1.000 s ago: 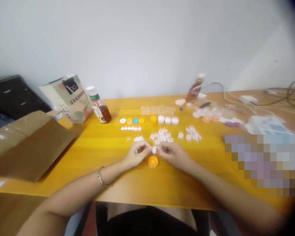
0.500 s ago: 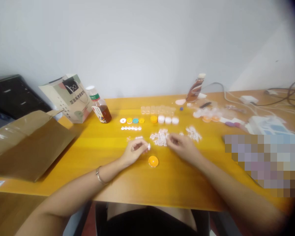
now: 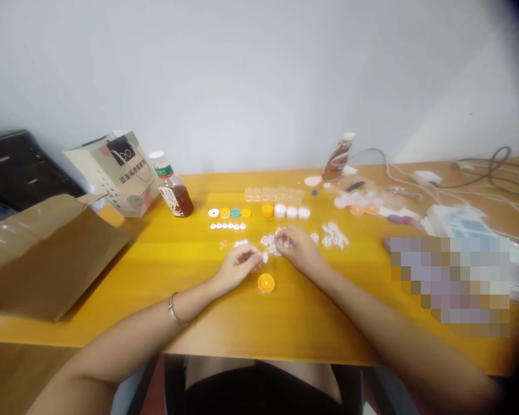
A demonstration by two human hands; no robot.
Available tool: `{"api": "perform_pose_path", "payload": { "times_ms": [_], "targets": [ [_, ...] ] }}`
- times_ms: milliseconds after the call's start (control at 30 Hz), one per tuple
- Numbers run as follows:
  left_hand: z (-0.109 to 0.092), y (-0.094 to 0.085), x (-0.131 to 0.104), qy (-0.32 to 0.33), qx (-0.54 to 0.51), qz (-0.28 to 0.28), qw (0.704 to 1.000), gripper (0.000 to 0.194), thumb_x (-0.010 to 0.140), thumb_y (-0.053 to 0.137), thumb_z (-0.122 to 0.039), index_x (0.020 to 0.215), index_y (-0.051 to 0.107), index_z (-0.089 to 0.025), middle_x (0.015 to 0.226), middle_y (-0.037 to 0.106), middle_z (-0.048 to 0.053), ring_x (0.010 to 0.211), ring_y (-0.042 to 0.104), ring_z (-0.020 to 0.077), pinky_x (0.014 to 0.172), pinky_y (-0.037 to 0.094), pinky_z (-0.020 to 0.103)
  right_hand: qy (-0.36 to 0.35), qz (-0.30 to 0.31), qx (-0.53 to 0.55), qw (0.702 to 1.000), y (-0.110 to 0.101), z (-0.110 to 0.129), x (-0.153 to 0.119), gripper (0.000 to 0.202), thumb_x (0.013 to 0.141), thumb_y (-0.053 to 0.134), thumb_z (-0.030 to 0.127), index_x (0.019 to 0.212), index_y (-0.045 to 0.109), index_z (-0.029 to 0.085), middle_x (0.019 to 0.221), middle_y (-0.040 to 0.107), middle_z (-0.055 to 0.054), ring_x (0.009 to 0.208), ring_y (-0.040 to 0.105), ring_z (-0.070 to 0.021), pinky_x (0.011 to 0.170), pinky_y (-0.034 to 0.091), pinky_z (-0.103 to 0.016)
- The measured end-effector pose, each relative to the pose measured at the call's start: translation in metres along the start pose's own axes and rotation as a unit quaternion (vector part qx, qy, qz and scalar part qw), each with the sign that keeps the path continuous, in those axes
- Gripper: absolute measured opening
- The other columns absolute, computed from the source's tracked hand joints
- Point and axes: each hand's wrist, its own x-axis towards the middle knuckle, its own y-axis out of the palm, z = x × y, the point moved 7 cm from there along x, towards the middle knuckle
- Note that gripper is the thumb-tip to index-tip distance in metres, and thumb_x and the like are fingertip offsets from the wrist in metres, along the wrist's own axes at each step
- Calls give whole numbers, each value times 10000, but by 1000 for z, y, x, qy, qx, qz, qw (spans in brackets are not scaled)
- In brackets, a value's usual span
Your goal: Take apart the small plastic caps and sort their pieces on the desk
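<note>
My left hand (image 3: 239,267) is closed in a pinch on a small white plastic piece (image 3: 265,257), held above the wooden table. My right hand (image 3: 301,248) has its fingertips pressed together over a pile of small white pieces (image 3: 268,241); whether anything is between them is hidden. An orange round cap (image 3: 266,283) lies in front of both hands, with a small pale spot in its middle. Beyond the hands runs a row of coloured round caps, among them a teal cap (image 3: 236,213), with a line of small white parts (image 3: 228,226) just below it.
A cardboard box (image 3: 47,259), a paper bag (image 3: 127,173) and a labelled bottle of brown liquid (image 3: 175,193) stand at left. Clear round containers (image 3: 270,195) line the back. Another brown bottle (image 3: 338,158), cables (image 3: 493,161) and more white pieces (image 3: 334,235) are at right.
My right hand has moved left across the white pile, closer to my left hand. My left hand keeps its pinch on the white piece. The view has shifted slightly.
</note>
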Motion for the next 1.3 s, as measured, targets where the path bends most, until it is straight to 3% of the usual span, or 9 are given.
{"api": "perform_pose_path", "payload": {
  "times_ms": [167, 333, 467, 600, 733, 900, 1100, 1200, 1300],
  "targets": [
    [2, -2, 1, 5, 30, -25, 999, 315, 789, 547, -423, 674, 552, -129, 580, 508, -16, 529, 460, 79, 539, 383, 197, -3, -14, 43, 999, -9, 8, -4, 99, 798, 515, 265, 804, 591, 201, 699, 561, -39, 716, 540, -195, 654, 423, -317],
    [7, -5, 0, 31, 78, -47, 995, 290, 809, 527, -377, 660, 541, -129, 584, 496, -20, 545, 445, 81, 537, 361, 192, -64, 77, 176, 979, -3, 42, -22, 230, 815, 512, 316, 1019, 534, 213, 772, 596, -30, 686, 559, -162, 649, 455, -298],
    [4, 0, -2, 52, 110, -20, 992, 262, 830, 505, -350, 732, 590, -122, 649, 556, 8, 601, 481, 97, 573, 376, 198, -69, 95, 196, 974, 3, 53, -28, 144, 845, 472, 311, 913, 560, 219, 784, 618, -37, 679, 564, -152, 652, 466, -295],
    [-2, -2, -4, 59, 147, -34, 987, 237, 838, 501, -339, 804, 610, -132, 693, 586, 20, 614, 493, 102, 579, 379, 201, 24, 37, 193, 980, -14, 24, -16, 183, 826, 503, 344, 941, 523, 203, 747, 621, -30, 650, 577, -151, 623, 475, -285],
    [-7, -2, -5, 86, 192, -27, 977, 216, 845, 492, -318, 821, 611, -140, 727, 601, 26, 635, 505, 107, 594, 386, 209, 140, -33, 137, 980, -58, -35, -3, 213, 775, 549, 385, 845, 572, 185, 730, 647, -52, 637, 596, -174, 584, 474, -295],
    [-14, 6, -10, 143, 246, 20, 958, 193, 861, 467, -276, 840, 605, -142, 752, 598, 31, 632, 494, 102, 597, 393, 220, 222, 27, -25, 974, -86, -97, -1, 177, 758, 510, 268, 803, 658, 182, 730, 678, -50, 678, 616, -209, 637, 471, -329],
    [-28, 13, -16, 199, 291, 111, 929, 216, 845, 492, -318, 950, 579, -150, 833, 589, 56, 756, 538, 136, 700, 437, 265, 208, 89, -78, 971, -69, -109, -4, 214, 757, 472, 267, 803, 661, 178, 650, 676, -40, 605, 616, -188, 562, 463, -281],
    [-33, 17, -19, 223, 325, 184, 900, 414, 723, 623, -436, 1019, 552, -156, 917, 581, 72, 847, 529, 176, 766, 434, 304, 182, 92, -106, 973, -65, -107, -3, 194, 746, 475, 270, 737, 653, 191, 595, 658, -28, 576, 606, -180, 532, 440, -263],
    [-32, 19, -20, 223, 347, 211, 886, 481, 664, 657, -478, 1009, 546, -162, 932, 577, 71, 861, 517, 185, 778, 428, 313, 188, 112, -107, 970, -63, -108, -4, 192, 740, 489, 293, 692, 644, 190, 597, 661, -33, 574, 603, -184, 528, 433, -264]
  ]
}}
